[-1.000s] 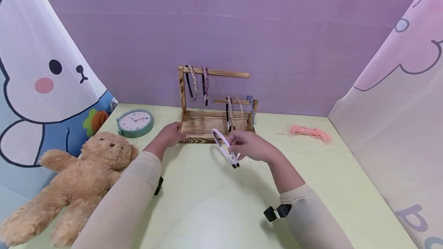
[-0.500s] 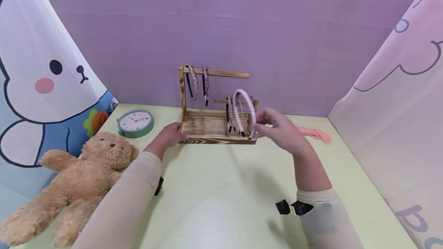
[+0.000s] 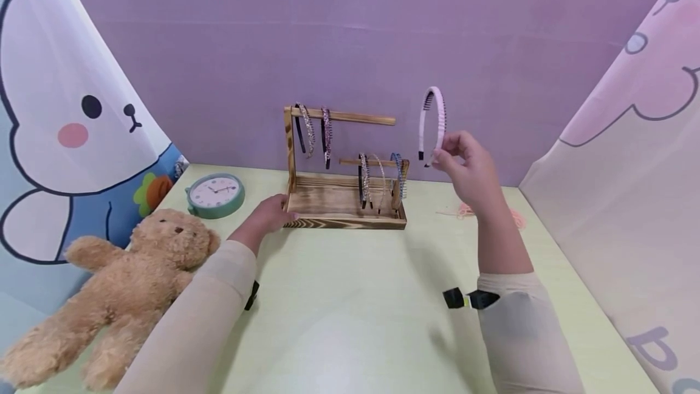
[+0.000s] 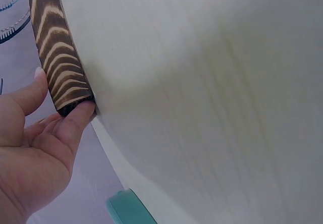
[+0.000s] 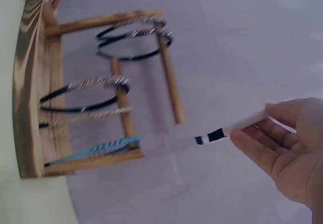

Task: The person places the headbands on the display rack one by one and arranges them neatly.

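Observation:
My right hand (image 3: 471,172) pinches a pale pink headband (image 3: 441,120) near one end, its arch up and comb teeth inside. It is in the air right of the upper bar of a wooden display rack (image 3: 344,223). In the right wrist view, the headband's black tips (image 5: 216,134) point toward the rack. My left hand (image 3: 268,214) grips the rack's front left corner, thumb on one side and fingers at the end. Two glittery headbands (image 3: 327,129) hang on the upper bar; on the lower bar hang two more and a blue headband (image 3: 401,175).
A green round clock (image 3: 216,193) lies left of the rack, with a brown teddy bear (image 3: 137,278) in front of it. Behind my right forearm lies a bundle of pink cord (image 3: 463,210). A purple backdrop (image 3: 229,78) stands close behind the rack.
My right hand has carried the pink headband from in front of the rack up and to the right, turning it upright. The left hand stays at the rack's corner.

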`<action>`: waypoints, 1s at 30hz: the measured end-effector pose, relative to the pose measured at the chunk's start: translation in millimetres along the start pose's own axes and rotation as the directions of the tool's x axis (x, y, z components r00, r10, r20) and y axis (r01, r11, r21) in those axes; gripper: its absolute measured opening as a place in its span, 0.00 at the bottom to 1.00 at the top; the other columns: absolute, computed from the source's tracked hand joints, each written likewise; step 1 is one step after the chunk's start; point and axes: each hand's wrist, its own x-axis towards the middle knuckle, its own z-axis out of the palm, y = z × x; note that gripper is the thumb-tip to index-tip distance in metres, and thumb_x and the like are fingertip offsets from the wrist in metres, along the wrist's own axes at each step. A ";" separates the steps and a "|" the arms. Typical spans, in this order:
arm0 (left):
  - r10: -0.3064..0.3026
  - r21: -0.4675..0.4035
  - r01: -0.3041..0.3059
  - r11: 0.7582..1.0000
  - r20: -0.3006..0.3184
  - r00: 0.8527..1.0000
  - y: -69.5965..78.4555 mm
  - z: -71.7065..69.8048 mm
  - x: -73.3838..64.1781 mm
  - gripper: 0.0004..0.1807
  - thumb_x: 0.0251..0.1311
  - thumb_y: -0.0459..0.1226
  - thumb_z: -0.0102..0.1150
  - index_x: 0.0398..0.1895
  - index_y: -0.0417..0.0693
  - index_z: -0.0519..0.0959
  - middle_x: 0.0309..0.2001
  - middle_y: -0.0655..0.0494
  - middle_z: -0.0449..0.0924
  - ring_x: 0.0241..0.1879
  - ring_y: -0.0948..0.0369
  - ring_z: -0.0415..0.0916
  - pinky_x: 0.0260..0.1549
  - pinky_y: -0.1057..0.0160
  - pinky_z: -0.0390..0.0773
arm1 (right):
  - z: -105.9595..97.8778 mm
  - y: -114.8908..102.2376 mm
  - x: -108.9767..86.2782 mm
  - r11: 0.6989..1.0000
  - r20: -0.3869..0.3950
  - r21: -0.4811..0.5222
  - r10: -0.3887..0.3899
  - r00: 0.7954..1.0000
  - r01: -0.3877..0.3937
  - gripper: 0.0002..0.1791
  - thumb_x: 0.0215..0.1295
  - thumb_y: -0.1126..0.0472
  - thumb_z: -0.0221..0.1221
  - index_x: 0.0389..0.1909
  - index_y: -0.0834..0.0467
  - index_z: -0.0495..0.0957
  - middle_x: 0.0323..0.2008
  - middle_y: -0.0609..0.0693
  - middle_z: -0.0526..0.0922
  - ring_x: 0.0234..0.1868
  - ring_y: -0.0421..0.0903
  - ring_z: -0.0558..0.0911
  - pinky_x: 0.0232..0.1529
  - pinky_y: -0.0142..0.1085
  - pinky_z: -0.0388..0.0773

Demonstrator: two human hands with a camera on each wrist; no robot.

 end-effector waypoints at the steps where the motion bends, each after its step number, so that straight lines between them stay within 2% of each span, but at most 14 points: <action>1: 0.002 0.000 -0.002 1.000 0.001 1.000 -0.3 -0.1 -0.2 0.37 0.70 0.44 0.53 0.75 0.37 0.54 0.71 0.33 0.59 0.70 0.38 0.58 0.69 0.41 0.59 | 1.6 3.2 5.0 1.000 -0.012 -0.023 0.009 1.000 -0.009 0.13 0.71 0.62 0.56 0.49 0.66 0.72 0.42 0.55 0.77 0.43 0.44 0.79 0.45 0.32 0.84; 5: 0.000 0.007 0.000 1.000 0.003 1.000 -1.3 -0.3 -0.4 0.37 0.71 0.45 0.53 0.75 0.37 0.53 0.71 0.34 0.59 0.70 0.38 0.58 0.69 0.41 0.60 | 11.0 16.5 24.9 0.996 -0.034 -0.071 0.057 0.998 -0.059 0.13 0.72 0.60 0.55 0.51 0.64 0.72 0.45 0.56 0.78 0.46 0.45 0.79 0.47 0.34 0.84; 13: 0.008 0.020 -0.007 1.000 -0.011 1.000 -2.0 -0.3 1.9 0.36 0.70 0.45 0.54 0.74 0.37 0.55 0.70 0.33 0.61 0.69 0.39 0.59 0.69 0.41 0.60 | 37.3 31.9 58.0 0.992 -0.053 -0.016 0.124 0.991 -0.125 0.13 0.72 0.62 0.55 0.52 0.64 0.71 0.44 0.56 0.77 0.47 0.47 0.78 0.50 0.33 0.82; 19: 0.010 0.023 -0.010 1.000 -0.008 1.000 -1.2 0.5 0.9 0.37 0.70 0.45 0.54 0.74 0.37 0.55 0.71 0.34 0.60 0.70 0.39 0.58 0.69 0.41 0.60 | 59.9 36.7 74.7 0.994 -0.068 0.024 0.111 0.991 -0.110 0.11 0.71 0.65 0.55 0.49 0.66 0.71 0.41 0.55 0.77 0.44 0.47 0.78 0.50 0.34 0.82; 30: 0.035 0.036 -0.034 0.999 -0.034 0.999 -1.7 0.2 2.0 0.35 0.69 0.44 0.55 0.73 0.35 0.57 0.69 0.33 0.63 0.69 0.39 0.59 0.69 0.42 0.59 | 109.2 25.8 78.0 0.998 -0.007 0.052 0.033 0.999 -0.032 0.08 0.69 0.64 0.58 0.45 0.62 0.74 0.41 0.55 0.80 0.43 0.47 0.79 0.47 0.38 0.81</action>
